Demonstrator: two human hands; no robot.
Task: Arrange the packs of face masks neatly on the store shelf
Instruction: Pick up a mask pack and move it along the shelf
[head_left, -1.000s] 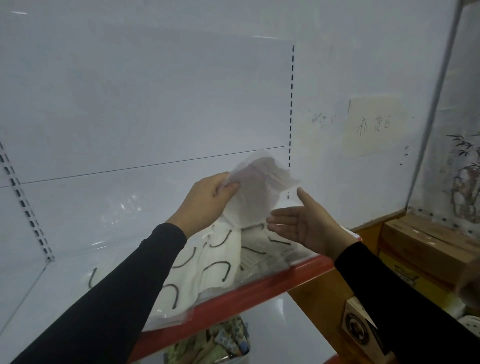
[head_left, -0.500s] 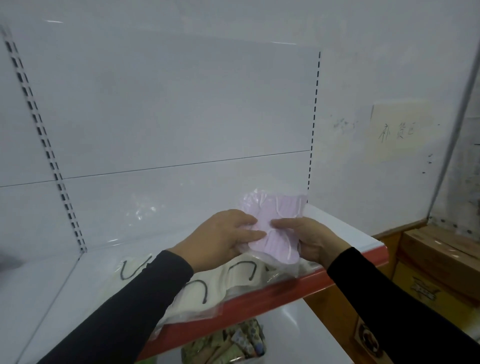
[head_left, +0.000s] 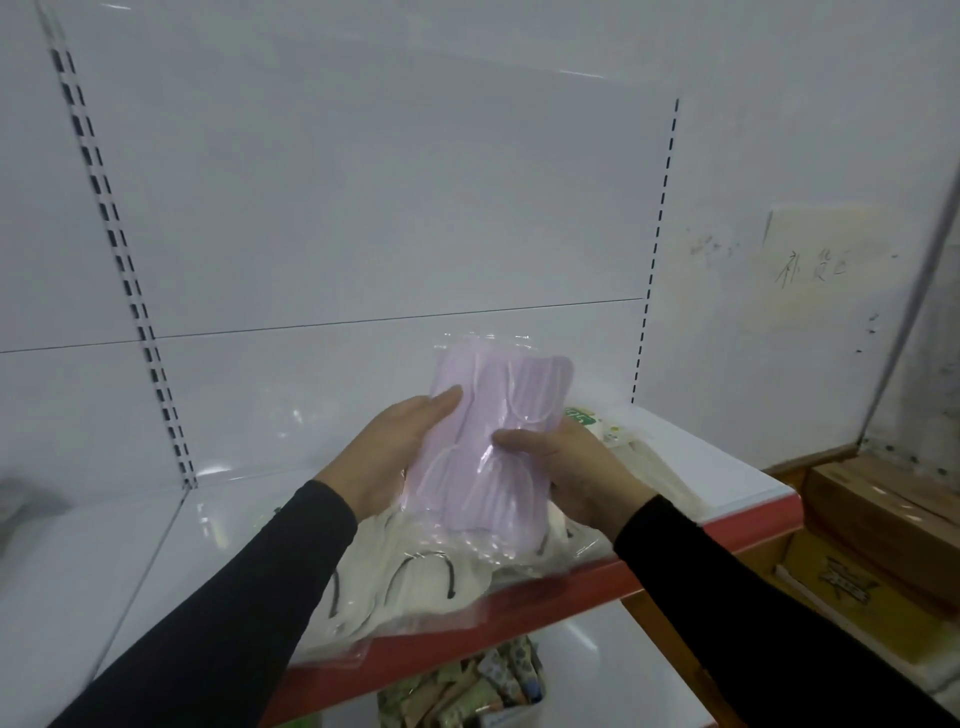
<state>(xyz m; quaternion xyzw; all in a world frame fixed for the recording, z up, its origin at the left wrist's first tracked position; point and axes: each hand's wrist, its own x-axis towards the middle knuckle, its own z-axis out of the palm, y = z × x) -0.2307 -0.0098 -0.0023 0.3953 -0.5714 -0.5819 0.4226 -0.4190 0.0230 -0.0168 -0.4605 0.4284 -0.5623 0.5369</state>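
item: lilac mask pack (head_left: 493, 441), held by your left hand (head_left: 395, 457) and right hand (head_left: 566, 467) over the shelf (head_left: 727, 467) front edge. risk: slick wrap slips, disturbing white packs (head_left: 415, 577) overhanging that edge.

Handwritten paper note (head_left: 815, 260) on wall, cardboard boxes (head_left: 883, 525) at right, snack packets (head_left: 467, 691) below

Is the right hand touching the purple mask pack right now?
Touching. The head view shows the right hand with its thumb curled over the front of the purple mask pack, holding its right edge.
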